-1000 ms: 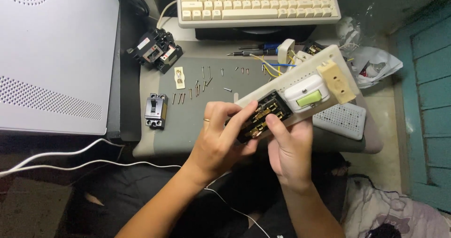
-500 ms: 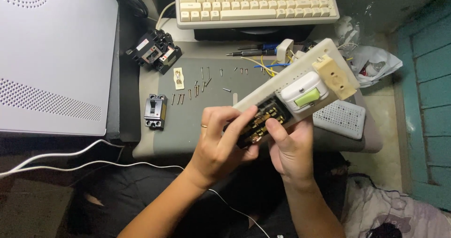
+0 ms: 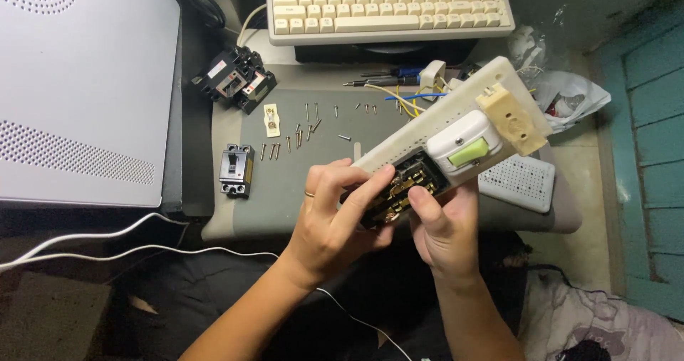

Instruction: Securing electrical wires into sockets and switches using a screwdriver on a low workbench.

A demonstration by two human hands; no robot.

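I hold a long cream perforated board (image 3: 399,143) tilted above my lap. On it sit a beige socket block (image 3: 510,119), a white switch with a green rocker (image 3: 462,146) and a black component with brass contacts (image 3: 406,188). My left hand (image 3: 335,222), a ring on one finger, grips the board's near end, fingertips resting on the black component. My right hand (image 3: 445,233) supports the board from below, thumb pressed on the black component. Yellow and blue wires (image 3: 399,97) trail from the board's far side.
A grey mat (image 3: 285,183) carries several loose screws (image 3: 303,133), a small cream plate (image 3: 271,119) and a black breaker (image 3: 236,170). Another black breaker (image 3: 235,79), a screwdriver (image 3: 381,76), a cream keyboard (image 3: 388,4), a white box (image 3: 78,83), a white perforated cover (image 3: 520,183) and a plastic bag (image 3: 563,94) lie around.
The board has shifted slightly up and away from me. My left fingers have moved further over the black component. My right thumb stays on it.
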